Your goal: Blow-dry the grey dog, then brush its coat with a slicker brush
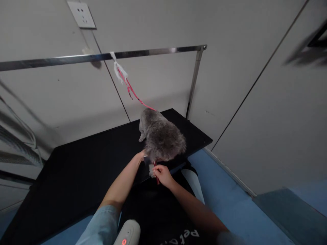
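The right hand, lower center of the frame, is curled around a slim red tool, probably stiff and light. The left hand meets the animal's near side, its fingers hidden by fur, so I cannot tell its grip. Just above both hands, mid-frame, the gray animal is on the black tabletop. It should feel soft, warm and yielding, best steadied gently under the body. A pink lead runs toward the upper left.
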Available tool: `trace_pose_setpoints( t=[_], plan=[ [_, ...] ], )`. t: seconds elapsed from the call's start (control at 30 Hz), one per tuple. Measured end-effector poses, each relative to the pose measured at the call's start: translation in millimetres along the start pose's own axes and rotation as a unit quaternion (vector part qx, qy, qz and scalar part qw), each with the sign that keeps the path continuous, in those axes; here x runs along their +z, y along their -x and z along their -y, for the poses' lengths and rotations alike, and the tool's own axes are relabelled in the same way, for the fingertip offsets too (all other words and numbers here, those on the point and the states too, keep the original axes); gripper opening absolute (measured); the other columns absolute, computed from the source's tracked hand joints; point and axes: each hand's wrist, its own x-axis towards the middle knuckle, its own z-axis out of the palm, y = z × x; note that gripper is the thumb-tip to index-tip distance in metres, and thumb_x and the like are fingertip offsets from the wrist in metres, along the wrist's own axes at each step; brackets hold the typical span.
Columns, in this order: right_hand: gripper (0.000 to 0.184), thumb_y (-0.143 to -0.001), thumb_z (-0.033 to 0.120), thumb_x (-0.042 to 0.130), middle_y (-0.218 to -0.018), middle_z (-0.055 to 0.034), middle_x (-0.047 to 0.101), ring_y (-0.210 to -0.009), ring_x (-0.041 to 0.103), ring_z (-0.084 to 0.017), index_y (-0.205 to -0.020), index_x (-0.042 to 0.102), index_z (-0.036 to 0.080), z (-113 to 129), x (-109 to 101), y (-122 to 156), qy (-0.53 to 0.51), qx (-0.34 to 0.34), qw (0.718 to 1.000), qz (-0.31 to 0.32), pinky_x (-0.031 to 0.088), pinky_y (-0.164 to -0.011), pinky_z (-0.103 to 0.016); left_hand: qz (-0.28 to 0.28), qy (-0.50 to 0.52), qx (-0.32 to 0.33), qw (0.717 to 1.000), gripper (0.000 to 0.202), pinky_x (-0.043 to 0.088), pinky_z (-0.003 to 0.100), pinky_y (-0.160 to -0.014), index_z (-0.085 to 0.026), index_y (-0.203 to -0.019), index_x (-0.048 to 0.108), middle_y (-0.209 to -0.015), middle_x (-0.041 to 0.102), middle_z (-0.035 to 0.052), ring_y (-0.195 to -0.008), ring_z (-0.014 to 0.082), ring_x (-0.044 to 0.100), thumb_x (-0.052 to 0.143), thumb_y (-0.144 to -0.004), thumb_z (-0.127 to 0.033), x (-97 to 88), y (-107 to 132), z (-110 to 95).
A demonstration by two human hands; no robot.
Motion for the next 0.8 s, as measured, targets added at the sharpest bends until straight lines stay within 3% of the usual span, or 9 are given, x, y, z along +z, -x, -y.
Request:
trace_pose_setpoints(
  t=[0.1,0.17,0.27,0.33,0.47,0.6,0.63,0.73,0.8],
  plan=[
    [0.029,-0.070,0.043,0.063,-0.047,0.0047,0.054,-0.039,0.049,-0.010,-0.074,0.064,0.015,-23,-2,6,0.006,0.072,0.997,0.012,0.039,-0.042,-0.021,0.048,0.026,-0.105,0.993,0.025,0.052,0.028,-0.058,-0.006,-0.078,0.065,-0.064,0.067,0.0057,-0.061,0.0181,0.064,0.068,-0.073,-0.030,2.5,-3,5],
    [0.028,-0.073,0.042,0.060,-0.049,0.0039,0.057,-0.038,0.048,-0.009,-0.078,0.066,0.016,-24,-8,9,0.031,0.082,0.996,0.017,0.039,-0.042,-0.022,0.065,0.050,-0.204,0.976,0.029,0.054,0.029,-0.060,-0.009,-0.087,0.065,-0.068,0.069,0.0063,-0.063,0.0191,0.065,0.075,-0.063,-0.022,2.5,-4,5],
    [0.017,-0.075,0.029,0.059,-0.066,-0.0004,0.066,-0.057,0.058,-0.012,-0.079,0.070,0.017,-17,-18,4,0.107,-0.033,0.993,-0.040,0.044,-0.055,-0.023,0.068,0.082,-0.294,0.950,0.030,0.053,0.028,-0.063,-0.010,-0.092,0.065,-0.072,0.070,0.0065,-0.066,0.0187,0.066,0.073,-0.066,-0.022,3.1,-7,-1],
    [0.015,-0.074,0.024,0.058,-0.066,-0.0008,0.066,-0.059,0.058,-0.012,-0.079,0.071,0.017,-19,-20,4,0.124,-0.019,0.991,-0.041,0.045,-0.057,-0.023,0.073,0.129,-0.308,0.940,0.031,0.053,0.028,-0.067,-0.010,-0.097,0.063,-0.079,0.071,0.0075,-0.070,0.0184,0.067,0.070,-0.071,-0.026,6.1,-13,-8],
    [0.021,-0.076,0.028,0.056,-0.052,0.0027,0.060,-0.043,0.053,-0.011,-0.087,0.070,0.016,-33,-22,19,0.089,0.118,0.986,0.076,0.042,-0.045,-0.022,0.085,0.196,-0.295,0.931,0.034,0.052,0.030,-0.076,-0.011,-0.105,0.060,-0.092,0.071,0.0073,-0.082,0.0189,0.067,0.069,-0.074,-0.022,18.0,-28,-19],
    [0.021,-0.076,0.030,0.059,-0.067,-0.0007,0.066,-0.058,0.060,-0.012,-0.087,0.070,0.018,-26,-32,13,0.096,-0.012,0.994,-0.050,0.046,-0.055,-0.022,0.078,0.166,-0.311,0.932,0.029,0.053,0.028,-0.070,-0.012,-0.096,0.064,-0.081,0.072,0.0055,-0.071,0.0170,0.067,0.072,-0.070,-0.020,27.8,-40,-23],
    [0.020,-0.075,0.029,0.059,-0.067,-0.0008,0.066,-0.059,0.060,-0.012,-0.086,0.070,0.017,-25,-35,11,0.095,-0.013,0.993,-0.068,0.046,-0.055,-0.022,0.079,0.161,-0.312,0.933,0.028,0.053,0.027,-0.068,-0.013,-0.095,0.064,-0.080,0.072,0.0049,-0.069,0.0165,0.067,0.073,-0.069,-0.021,29.2,-43,-23],
    [0.020,-0.074,0.032,0.059,-0.055,0.0018,0.062,-0.044,0.055,-0.011,-0.080,0.069,0.015,-27,-40,8,0.066,0.083,0.994,0.002,0.041,-0.045,-0.021,0.097,0.163,-0.300,0.935,0.030,0.053,0.026,-0.068,-0.015,-0.095,0.065,-0.083,0.072,0.0034,-0.072,0.0162,0.067,0.073,-0.067,-0.021,32.0,-47,-25],
    [0.025,-0.076,0.036,0.057,-0.059,0.0014,0.064,-0.042,0.054,-0.011,-0.085,0.069,0.017,-27,-43,7,0.051,0.090,0.995,0.011,0.040,-0.041,-0.021,0.107,0.159,-0.291,0.937,0.029,0.052,0.025,-0.068,-0.015,-0.094,0.066,-0.083,0.072,0.0029,-0.073,0.0157,0.067,0.072,-0.066,-0.020,34.1,-48,-27]
  ],
)
